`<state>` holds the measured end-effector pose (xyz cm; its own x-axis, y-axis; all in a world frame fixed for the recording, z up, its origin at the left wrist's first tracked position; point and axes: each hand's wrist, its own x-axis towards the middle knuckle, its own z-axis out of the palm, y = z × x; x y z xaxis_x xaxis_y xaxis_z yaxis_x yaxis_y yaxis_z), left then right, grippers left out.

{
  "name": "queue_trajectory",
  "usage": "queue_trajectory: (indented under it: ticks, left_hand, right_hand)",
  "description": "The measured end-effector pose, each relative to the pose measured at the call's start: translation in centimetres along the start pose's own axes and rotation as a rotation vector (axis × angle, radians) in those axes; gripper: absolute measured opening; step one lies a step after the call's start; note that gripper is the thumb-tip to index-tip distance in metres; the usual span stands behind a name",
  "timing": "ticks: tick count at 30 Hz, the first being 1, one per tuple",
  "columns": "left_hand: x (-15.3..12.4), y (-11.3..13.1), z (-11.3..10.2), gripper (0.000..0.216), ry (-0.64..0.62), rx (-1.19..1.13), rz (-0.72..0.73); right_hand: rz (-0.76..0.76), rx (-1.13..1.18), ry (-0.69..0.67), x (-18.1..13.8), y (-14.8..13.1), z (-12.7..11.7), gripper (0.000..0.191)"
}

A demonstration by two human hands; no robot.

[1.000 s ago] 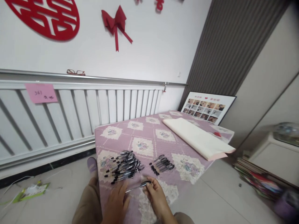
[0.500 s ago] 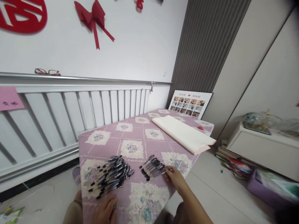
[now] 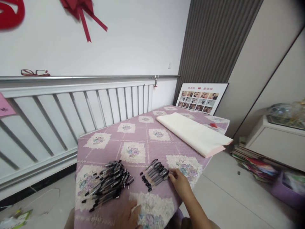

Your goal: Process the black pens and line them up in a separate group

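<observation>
A loose pile of black-capped clear pens [image 3: 111,181] lies on the left near part of the table, pointing in slightly different directions. To its right several similar pens [image 3: 154,173] lie side by side in a slanted row. My right hand [image 3: 179,183] is at the right end of this row, with thumb and forefinger closed around the end of the nearest pen [image 3: 158,183]. My left hand [image 3: 127,214] rests low over the cloth, just right of the pile's near end. Its fingers are slightly apart and blurred, and no pen shows in them.
A floral purple tablecloth [image 3: 140,140] covers the table. A folded cream sheet [image 3: 193,133] lies toward the right edge, with a small red item [image 3: 213,125] beyond it. A white radiator [image 3: 95,108] runs along the wall. Stacked papers [image 3: 252,162] and a purple bin [image 3: 286,190] stand on the floor.
My left hand has moved right, away from the pile's near edge. My right hand stays at the row, where the nearest pen now lies closer alongside the others. The view has shifted slightly.
</observation>
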<state>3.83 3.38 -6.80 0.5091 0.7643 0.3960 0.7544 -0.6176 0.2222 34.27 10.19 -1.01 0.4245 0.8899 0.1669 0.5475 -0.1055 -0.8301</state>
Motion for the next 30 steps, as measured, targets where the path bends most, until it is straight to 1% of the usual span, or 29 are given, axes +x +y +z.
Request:
queue_trajectory:
  ticks: [2, 4, 6, 8, 12, 16, 20, 24, 30]
  left_hand:
    - [3.2, 2.1, -0.4, 0.046, -0.126, -0.079, 0.059]
    - [6.1, 4.1, -0.8, 0.045, -0.184, -0.138, -0.043]
    - [8.4, 5.5, -0.7, 0.044, -0.195, -0.182, -0.139]
    - [9.8, 6.3, -0.2, 0.046, -0.167, -0.189, -0.192]
    - [11.2, 6.1, 1.8, 0.057, -0.138, -0.112, -0.195]
    - [12.2, 5.5, 3.0, 0.069, -0.182, -0.043, -0.239]
    - [13.1, 5.4, 3.1, 0.075, -0.239, 0.006, -0.284]
    - [13.8, 5.3, 2.9, 0.078, -0.275, 0.007, -0.307]
    - [14.8, 5.1, 2.9, 0.068, -0.303, -0.052, -0.284]
  right_hand:
    - [-0.034, -0.009, 0.006, -0.1, 0.4, 0.1, 0.018]
    - [-0.062, -0.017, 0.012, -0.2, 0.8, 0.2, 0.018]
    - [-0.081, -0.025, 0.026, -0.2, 1.1, 0.4, 0.021]
    - [-0.091, -0.035, 0.040, -0.2, 1.4, 0.5, 0.024]
    - [-0.104, -0.065, 0.045, 0.3, 1.6, 0.8, 0.024]
    - [-0.115, -0.102, 0.043, 1.0, 1.5, 1.1, 0.020]
    - [-0.139, -0.145, 0.040, 1.6, 1.5, 1.3, 0.022]
    - [-0.174, -0.183, 0.005, 2.1, 1.5, 1.6, 0.026]
    - [-0.224, -0.226, -0.037, 2.3, 0.8, 2.3, 0.026]
